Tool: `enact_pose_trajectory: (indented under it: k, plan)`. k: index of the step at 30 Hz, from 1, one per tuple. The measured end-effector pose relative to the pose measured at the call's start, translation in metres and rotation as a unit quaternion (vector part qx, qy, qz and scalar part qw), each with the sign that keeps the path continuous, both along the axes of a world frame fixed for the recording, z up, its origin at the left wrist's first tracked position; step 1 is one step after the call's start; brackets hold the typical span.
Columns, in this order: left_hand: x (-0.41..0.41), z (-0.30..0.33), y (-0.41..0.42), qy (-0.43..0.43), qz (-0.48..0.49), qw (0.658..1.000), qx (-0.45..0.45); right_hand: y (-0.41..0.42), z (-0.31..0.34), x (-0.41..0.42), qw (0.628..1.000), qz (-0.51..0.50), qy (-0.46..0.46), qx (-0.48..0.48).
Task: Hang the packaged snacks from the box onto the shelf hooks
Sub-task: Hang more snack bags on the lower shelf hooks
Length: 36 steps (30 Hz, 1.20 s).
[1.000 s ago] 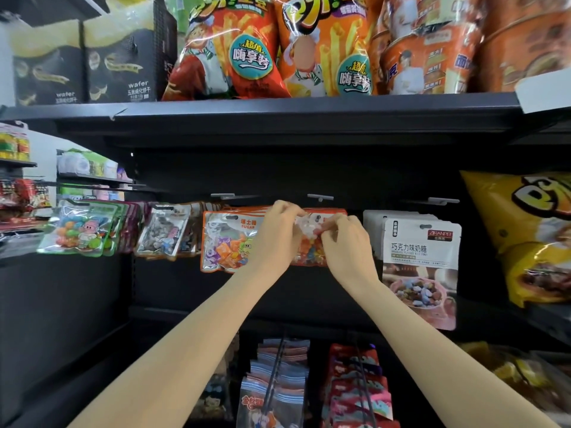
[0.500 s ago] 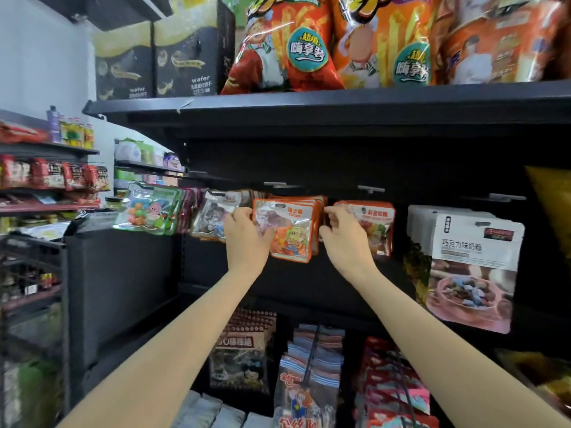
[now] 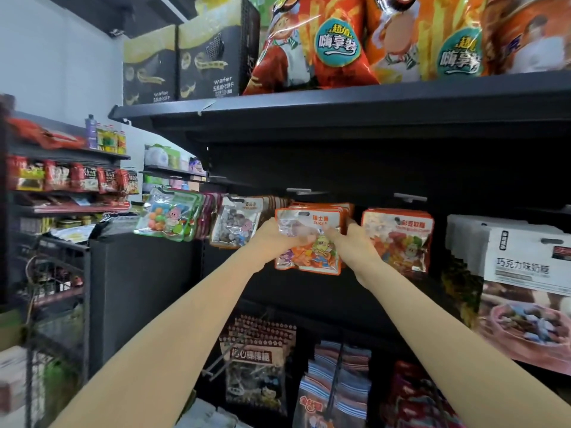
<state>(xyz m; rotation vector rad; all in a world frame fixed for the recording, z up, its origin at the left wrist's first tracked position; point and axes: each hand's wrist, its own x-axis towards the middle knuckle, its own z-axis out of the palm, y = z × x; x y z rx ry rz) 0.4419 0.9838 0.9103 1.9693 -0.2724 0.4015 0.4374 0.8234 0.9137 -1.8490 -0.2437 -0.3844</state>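
Hands, left (image 3: 275, 237) and right (image 3: 355, 242), pinch orange candy packet (image 3: 309, 242) on hook.

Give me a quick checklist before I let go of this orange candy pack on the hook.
1. Both hands on the pack: left hand and right hand grip the orange candy pack: ok.
2. Hang hole on the hook: cannot tell.
3. Same packs behind it: ok.
4. Pack hangs straight: tilted, not ok.
5. Neighbouring red candy pack clear: ok.
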Motion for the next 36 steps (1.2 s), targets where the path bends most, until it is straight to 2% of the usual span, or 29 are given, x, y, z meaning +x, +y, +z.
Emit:
enact_pose_trajectory:
  k: [4, 13, 16, 20, 24, 29, 33, 36]
  plan:
    - [0.010, 0.000, 0.002, -0.017, -0.047, 0.998, -0.026, 0.004, -0.003, 0.012, 1.000, -0.008, -0.020, 0.017]
    - [0.029, 0.004, 0.006, -0.003, -0.079, 0.996, -0.035, 0.015, -0.003, 0.017, 0.998, -0.049, -0.025, 0.020]
    - [0.026, 0.004, 0.009, -0.015, -0.074, 0.997, -0.012, 0.016, 0.001, 0.013, 0.997, -0.065, -0.038, -0.012]
    - [0.017, 0.013, 0.009, -0.064, -0.023, 0.998, -0.008, 0.015, 0.013, 0.011, 0.988, -0.091, -0.089, -0.082]
    - [0.010, 0.022, 0.010, -0.014, -0.071, 0.997, 0.036, 0.016, 0.026, 0.009, 0.986, -0.096, -0.088, -0.100]
    - [0.009, 0.023, 0.013, -0.068, -0.053, 0.996, 0.032, 0.010, 0.027, 0.010, 0.983, -0.090, -0.096, -0.131]
    - [0.014, 0.035, 0.013, -0.112, -0.038, 0.985, 0.125, 0.006, 0.035, 0.014, 0.974, -0.103, -0.126, -0.155]
    - [0.019, 0.049, 0.016, -0.082, -0.051, 0.969, 0.226, 0.009, 0.048, 0.020, 0.970, -0.111, -0.120, -0.178]
